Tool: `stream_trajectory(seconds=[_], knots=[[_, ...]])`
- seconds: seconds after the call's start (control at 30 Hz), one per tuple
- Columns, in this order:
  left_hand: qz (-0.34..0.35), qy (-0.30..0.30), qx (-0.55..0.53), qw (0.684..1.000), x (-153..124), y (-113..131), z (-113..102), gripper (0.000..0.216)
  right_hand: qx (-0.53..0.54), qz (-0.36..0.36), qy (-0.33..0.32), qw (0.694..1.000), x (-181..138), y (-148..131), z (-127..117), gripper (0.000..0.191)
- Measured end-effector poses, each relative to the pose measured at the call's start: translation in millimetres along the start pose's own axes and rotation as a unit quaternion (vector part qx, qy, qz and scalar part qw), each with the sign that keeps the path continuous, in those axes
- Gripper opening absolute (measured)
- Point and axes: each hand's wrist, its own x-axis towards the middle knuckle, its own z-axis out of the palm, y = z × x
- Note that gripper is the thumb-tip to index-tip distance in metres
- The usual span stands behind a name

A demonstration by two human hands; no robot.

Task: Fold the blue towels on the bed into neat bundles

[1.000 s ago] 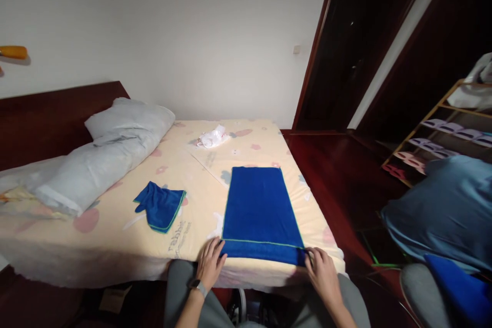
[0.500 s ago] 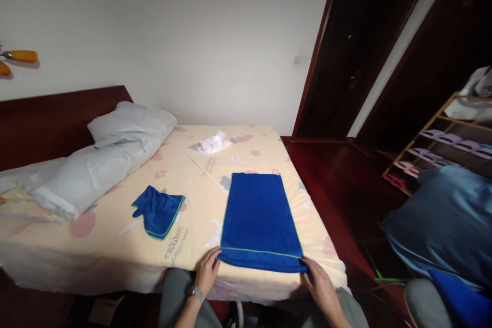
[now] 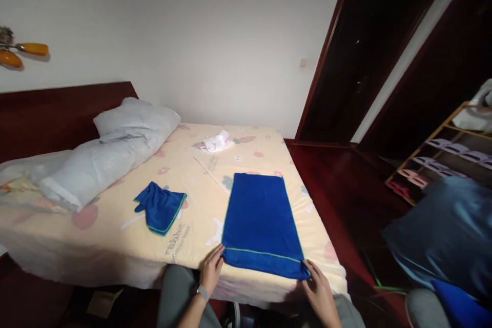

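A blue towel (image 3: 261, 210) with thin green edging lies flat near the front edge of the bed. Its near end is folded over into a narrow strip, with a green hem running across. At the near left corner, my left hand (image 3: 212, 268), with a watch on the wrist, pinches the fold. The near right corner is between the thumb and fingers of my right hand (image 3: 318, 286). A smaller blue cloth (image 3: 163, 210) with the same green edging lies crumpled to the left, apart from both hands.
The bed (image 3: 200, 184) has a cream patterned sheet. A grey-white quilt (image 3: 115, 154) is bunched by the dark headboard (image 3: 69, 110), and a white plastic bag (image 3: 218, 141) lies at the far side. To the right stand a shoe rack (image 3: 434, 151) and something draped in blue fabric (image 3: 442, 230).
The folded strip at the towel's near end looks a little wider, and its right corner sits slightly lower. Both hands keep their hold on the corners. The view has shifted slightly.
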Motion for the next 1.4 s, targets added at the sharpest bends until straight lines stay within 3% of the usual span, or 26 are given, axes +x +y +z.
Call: stream_trajectory(seconds=[0.33, 0.5, 0.7, 0.87, 1.0, 1.2, 1.33, 1.4], knots=[[-0.013, 0.015, -0.028, 0.999, 9, 10, -16, 0.037, 0.102, 0.074, 0.005, 0.992, 16, -21, -16, 0.047], [-0.053, -0.008, -0.072, 0.996, 11, 13, -21, 0.04, 0.196, 0.154, -0.041, 0.968, 22, -28, -27, 0.048], [-0.158, 0.004, -0.123, 0.98, 30, 21, -31, 0.06, 0.206, 0.138, -0.007, 0.969, 37, -52, -52, 0.054], [-0.15, -0.002, -0.138, 0.979, 53, 43, -47, 0.054, 0.185, 0.087, 0.003, 0.979, 57, -73, -68, 0.049], [-0.159, -0.025, -0.133, 0.978, 44, 42, -47, 0.049, 0.171, 0.092, -0.04, 0.98, 48, -59, -58, 0.046], [-0.177, -0.059, -0.101, 0.977, 7, 16, -30, 0.056, 0.166, 0.144, -0.085, 0.972, 9, -16, -33, 0.046], [-0.116, -0.054, -0.031, 0.991, 6, 14, -27, 0.049, 0.136, 0.142, -0.11, 0.974, 5, -25, -34, 0.047], [-0.098, -0.037, 0.01, 0.994, 8, 17, -26, 0.047, 0.123, 0.132, -0.078, 0.98, 7, -33, -35, 0.051]])
